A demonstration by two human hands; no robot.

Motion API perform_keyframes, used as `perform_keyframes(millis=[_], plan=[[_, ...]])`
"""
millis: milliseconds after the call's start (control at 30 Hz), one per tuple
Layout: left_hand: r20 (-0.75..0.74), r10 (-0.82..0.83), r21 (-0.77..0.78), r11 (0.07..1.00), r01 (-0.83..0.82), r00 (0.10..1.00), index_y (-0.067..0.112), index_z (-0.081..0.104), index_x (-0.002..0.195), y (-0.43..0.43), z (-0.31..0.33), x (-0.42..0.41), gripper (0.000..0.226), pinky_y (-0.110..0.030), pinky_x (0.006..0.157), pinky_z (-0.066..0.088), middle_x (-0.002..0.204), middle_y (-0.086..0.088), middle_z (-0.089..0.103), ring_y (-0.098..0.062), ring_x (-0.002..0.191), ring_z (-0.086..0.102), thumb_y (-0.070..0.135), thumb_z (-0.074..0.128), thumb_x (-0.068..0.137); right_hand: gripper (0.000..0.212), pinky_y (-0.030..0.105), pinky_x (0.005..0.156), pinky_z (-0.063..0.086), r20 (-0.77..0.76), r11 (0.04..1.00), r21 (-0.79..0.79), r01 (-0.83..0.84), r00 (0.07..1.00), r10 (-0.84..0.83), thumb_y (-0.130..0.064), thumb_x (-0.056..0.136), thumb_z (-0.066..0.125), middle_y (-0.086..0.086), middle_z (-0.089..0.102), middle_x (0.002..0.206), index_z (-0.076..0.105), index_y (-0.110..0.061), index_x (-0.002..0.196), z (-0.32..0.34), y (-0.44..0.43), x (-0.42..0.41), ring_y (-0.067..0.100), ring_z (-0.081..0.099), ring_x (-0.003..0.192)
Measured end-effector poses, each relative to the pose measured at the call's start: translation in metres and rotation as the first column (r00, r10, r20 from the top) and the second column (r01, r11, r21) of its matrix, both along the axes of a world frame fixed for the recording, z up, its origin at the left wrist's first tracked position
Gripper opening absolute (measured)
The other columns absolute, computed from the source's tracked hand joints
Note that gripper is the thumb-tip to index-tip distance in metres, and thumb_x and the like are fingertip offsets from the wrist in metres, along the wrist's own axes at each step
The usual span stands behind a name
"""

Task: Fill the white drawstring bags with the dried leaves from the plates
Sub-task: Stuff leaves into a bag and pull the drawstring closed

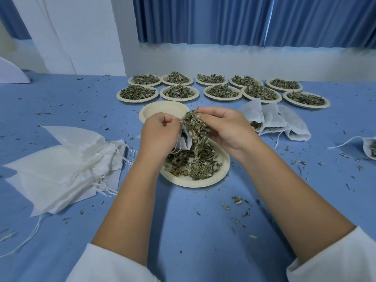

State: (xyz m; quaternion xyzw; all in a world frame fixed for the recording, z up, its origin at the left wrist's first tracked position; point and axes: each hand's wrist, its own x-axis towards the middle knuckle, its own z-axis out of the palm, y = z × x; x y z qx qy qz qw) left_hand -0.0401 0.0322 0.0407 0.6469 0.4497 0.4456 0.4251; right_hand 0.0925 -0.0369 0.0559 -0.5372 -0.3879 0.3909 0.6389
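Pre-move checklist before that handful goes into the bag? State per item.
1. Left hand grips bag: ok.
2. Right hand holds leaves: ok.
3. Bag mouth open: cannot tell, hidden by leaves.
4. Plate under bag for spill: ok.
5. Table free of crumbs: not ok, scattered.
6. Spare bags in stock: ok.

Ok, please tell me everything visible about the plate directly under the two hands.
The plate is round, cream and paper-like, with a fluted rim. It lies flat on the blue table near the person and carries a loose heap of dried leaves. Above it the left hand pinches a small white bag and the right hand grips a bunch of leaves; whether they touch the plate is unclear.
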Motion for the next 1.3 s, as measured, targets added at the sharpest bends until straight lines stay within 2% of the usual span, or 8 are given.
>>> perform_keyframes(millis=[133,267,500,567,733,900,1033,1300], plan=[[0.112,-0.055,-0.141,0.988,0.070,0.992,0.014,0.064,0.072,-0.002,0.004,-0.001,0.017,-0.010,0.033,0.028,0.043,0.012,0.051,0.000,0.030,0.038,0.010,0.059,0.088,0.012,0.024,0.076,0.057,0.198,0.997,-0.036,0.074,0.978,-0.066,-0.010,0.081,0.077,0.000,0.077,0.086,0.077,-0.021,0.087,-0.010,0.002,-0.003,0.010,0.072,0.080],[0.150,-0.050,-0.200,0.977,0.079,0.987,0.013,0.063,0.069,-0.001,0.004,-0.002,0.019,-0.008,0.033,0.027,0.046,0.010,0.051,0.001,0.029,0.038,0.009,0.062,0.087,0.013,0.008,0.061,0.046,0.385,0.994,-0.007,0.113,0.917,-0.101,-0.011,0.080,0.079,-0.013,0.071,0.070,0.076,-0.022,0.085,-0.015,0.003,-0.005,-0.007,0.061,0.062],[0.068,-0.106,-0.144,0.983,0.115,0.992,0.013,0.063,0.065,-0.005,0.002,0.002,0.022,-0.027,0.051,0.051,0.048,0.009,0.058,-0.022,0.047,0.063,0.013,0.062,0.087,0.016,0.004,0.066,0.037,0.697,0.974,0.112,0.197,0.683,-0.219,-0.009,0.078,0.076,-0.014,0.055,0.082,0.077,-0.023,0.086,-0.021,0.006,-0.010,-0.006,0.053,0.069],[0.017,-0.135,-0.117,0.984,0.136,0.991,0.015,0.062,0.062,-0.007,0.001,0.002,0.027,-0.015,0.040,0.038,0.039,0.013,0.049,-0.007,0.034,0.049,0.011,0.060,0.088,0.015,0.005,0.066,0.038,0.721,0.970,0.121,0.209,0.653,-0.231,-0.009,0.079,0.075,-0.012,0.056,0.081,0.076,-0.022,0.087,-0.022,0.007,-0.009,-0.002,0.053,0.071],[-0.006,-0.122,-0.121,0.985,0.121,0.992,0.020,0.064,0.061,-0.005,0.000,0.003,0.027,-0.028,0.058,0.051,0.041,0.014,0.052,-0.014,0.052,0.056,0.012,0.060,0.087,0.013,0.006,0.060,0.043,0.674,0.979,0.084,0.188,0.713,-0.195,-0.008,0.079,0.076,-0.013,0.065,0.072,0.070,-0.020,0.080,-0.024,0.008,-0.008,-0.001,0.058,0.063],[-0.010,-0.088,-0.111,0.990,0.086,0.996,0.015,0.061,0.064,-0.002,-0.003,0.003,0.023,-0.026,0.053,0.040,0.040,0.012,0.046,-0.008,0.042,0.044,0.014,0.060,0.087,0.014,0.012,0.063,0.050,0.462,0.993,-0.108,0.042,0.887,0.012,-0.026,0.090,0.069,-0.007,0.074,0.078,0.074,-0.030,0.077,-0.020,0.008,-0.003,-0.002,0.063,0.068],[0.034,-0.088,-0.136,0.986,0.092,0.996,0.018,0.066,0.069,-0.003,-0.001,0.002,0.021,-0.040,0.070,0.059,0.050,0.011,0.061,-0.016,0.058,0.063,0.014,0.060,0.089,0.012,0.016,0.071,0.055,0.347,0.993,-0.122,0.003,0.937,0.040,-0.017,0.087,0.072,-0.008,0.076,0.084,0.076,-0.027,0.082,-0.023,0.010,0.001,0.004,0.068,0.078],[0.132,-0.204,-0.154,0.963,0.223,0.970,0.012,0.065,0.078,-0.008,0.003,0.000,0.022,-0.041,0.066,0.059,0.041,0.009,0.052,-0.008,0.036,0.052,0.005,0.051,0.094,0.026,0.018,0.065,0.048,0.080,0.988,-0.155,0.017,0.997,-0.004,-0.007,0.077,0.080,0.001,0.066,0.085,0.068,-0.018,0.097,-0.028,0.014,0.004,0.005,0.060,0.064]])
